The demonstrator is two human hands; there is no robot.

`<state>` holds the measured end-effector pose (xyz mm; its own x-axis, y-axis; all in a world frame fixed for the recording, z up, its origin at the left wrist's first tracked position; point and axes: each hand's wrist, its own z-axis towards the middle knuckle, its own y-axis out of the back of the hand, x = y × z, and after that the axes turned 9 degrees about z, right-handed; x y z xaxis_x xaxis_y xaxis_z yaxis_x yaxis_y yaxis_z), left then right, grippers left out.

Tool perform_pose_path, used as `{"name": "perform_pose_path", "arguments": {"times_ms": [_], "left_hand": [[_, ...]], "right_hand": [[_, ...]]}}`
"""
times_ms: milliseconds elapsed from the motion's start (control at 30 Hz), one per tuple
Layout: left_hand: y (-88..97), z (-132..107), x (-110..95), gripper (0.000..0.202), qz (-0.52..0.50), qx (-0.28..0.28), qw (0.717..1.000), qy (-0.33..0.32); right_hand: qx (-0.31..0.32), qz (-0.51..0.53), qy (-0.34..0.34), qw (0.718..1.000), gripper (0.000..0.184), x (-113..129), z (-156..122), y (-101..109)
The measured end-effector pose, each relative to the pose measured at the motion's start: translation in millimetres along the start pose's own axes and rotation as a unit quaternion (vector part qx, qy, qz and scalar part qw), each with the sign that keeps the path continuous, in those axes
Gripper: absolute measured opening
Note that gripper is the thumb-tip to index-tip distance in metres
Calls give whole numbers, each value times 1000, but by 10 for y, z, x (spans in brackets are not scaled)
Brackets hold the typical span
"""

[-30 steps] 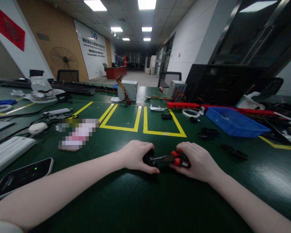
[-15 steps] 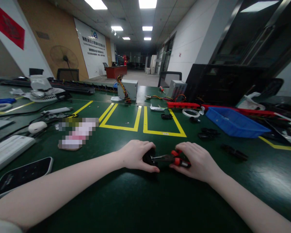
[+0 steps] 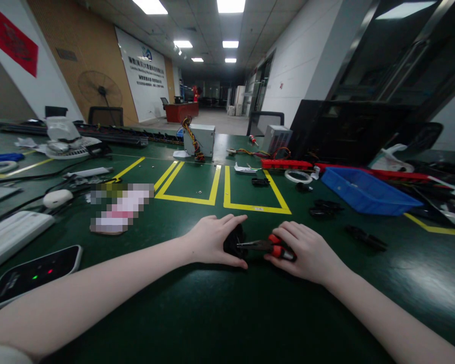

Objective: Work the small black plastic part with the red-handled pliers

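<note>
My left hand (image 3: 211, 239) grips a small black part (image 3: 233, 243) against the green table (image 3: 220, 313), thumb below it and fingers reaching over its top. My right hand (image 3: 306, 251) is closed round the red handles of a pair of pliers (image 3: 270, 247). The pliers' dark jaws point left and reach the black part. What the jaws pinch is hidden between the hands.
A blue tray (image 3: 367, 193) sits at the right, with black parts (image 3: 366, 237) and a white tape ring (image 3: 298, 176) near it. Yellow floor-style markings (image 3: 220, 194) lie ahead. A keyboard (image 3: 11, 234), a mouse (image 3: 55, 198) and a dark device (image 3: 34, 275) are at the left.
My left fingers have lifted and stretched forward over the black part. The pliers' handles have closed a little under my right hand. Both hands stay in place.
</note>
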<state>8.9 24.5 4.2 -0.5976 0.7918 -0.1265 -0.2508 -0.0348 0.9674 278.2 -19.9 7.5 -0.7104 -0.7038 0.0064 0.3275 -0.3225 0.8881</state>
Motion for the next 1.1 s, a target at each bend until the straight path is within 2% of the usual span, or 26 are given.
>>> {"name": "perform_pose_path", "arguments": {"times_ms": [333, 1100], "left_hand": [[-13, -1, 0, 95, 8, -3, 1000, -8], [-24, 6, 32, 93, -16, -2, 999, -29]], "right_hand": [[-25, 6, 2, 1000, 39, -12, -9, -16], [-36, 1, 9, 999, 35, -14, -27, -28]]}}
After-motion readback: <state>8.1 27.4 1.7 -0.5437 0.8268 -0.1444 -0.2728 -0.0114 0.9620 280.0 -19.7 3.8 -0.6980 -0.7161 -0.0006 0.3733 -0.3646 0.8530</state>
